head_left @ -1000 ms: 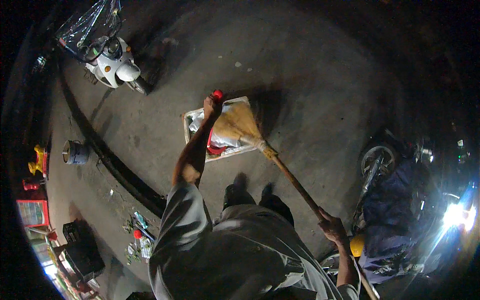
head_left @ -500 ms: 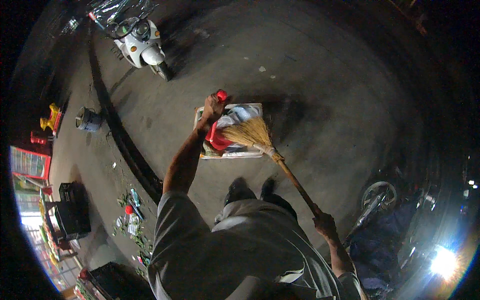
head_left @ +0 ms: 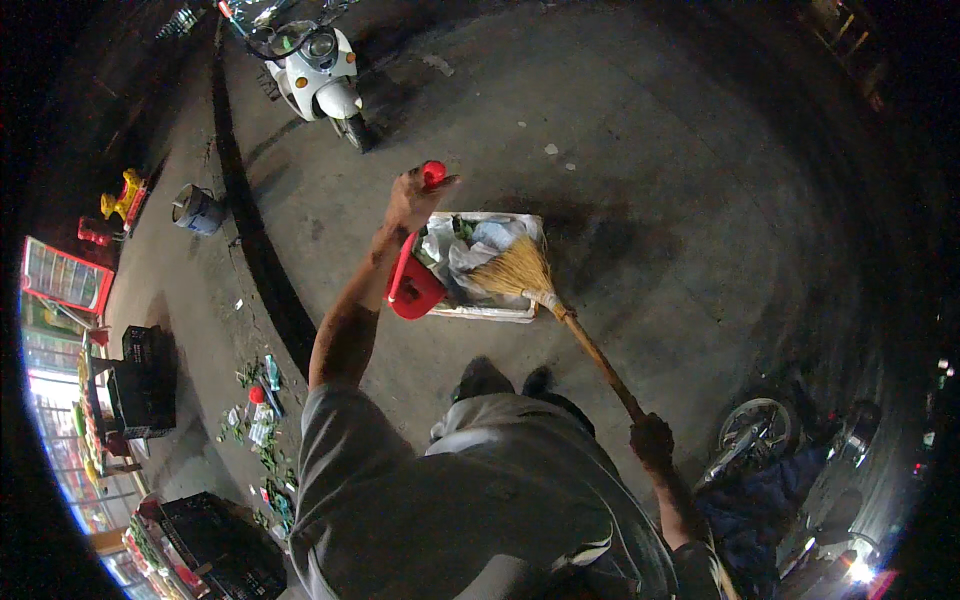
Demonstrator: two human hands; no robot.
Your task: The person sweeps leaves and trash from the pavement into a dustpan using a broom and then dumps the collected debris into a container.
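My left hand point(head_left: 411, 200) is closed around the red-tipped handle of a dustpan, raised beyond the near figure of my legs. The red dustpan point(head_left: 416, 297) hangs below that forearm, overlapping the left side of a white box point(head_left: 488, 314). Inside the box lie crumpled pale plastic bags point(head_left: 452, 250) and some green scraps. My right hand point(head_left: 652, 443) grips the wooden shaft of a straw broom point(head_left: 520, 268) at the lower right. Its bristles reach over the box's right part, against or just above the bags; which, I cannot tell.
A white scooter point(head_left: 325, 85) stands far left, near a dark kerb-like strip point(head_left: 255, 255) and a grey bucket point(head_left: 199, 210). Litter and leaves point(head_left: 262, 420) lie scattered at left, beside black crates point(head_left: 145, 380). A parked bike's wheel point(head_left: 757, 435) is at right.
The dustpan has shifted left from over the bags to the box's left edge, and my left hand has drawn it slightly up and away. The broom remains over the box.
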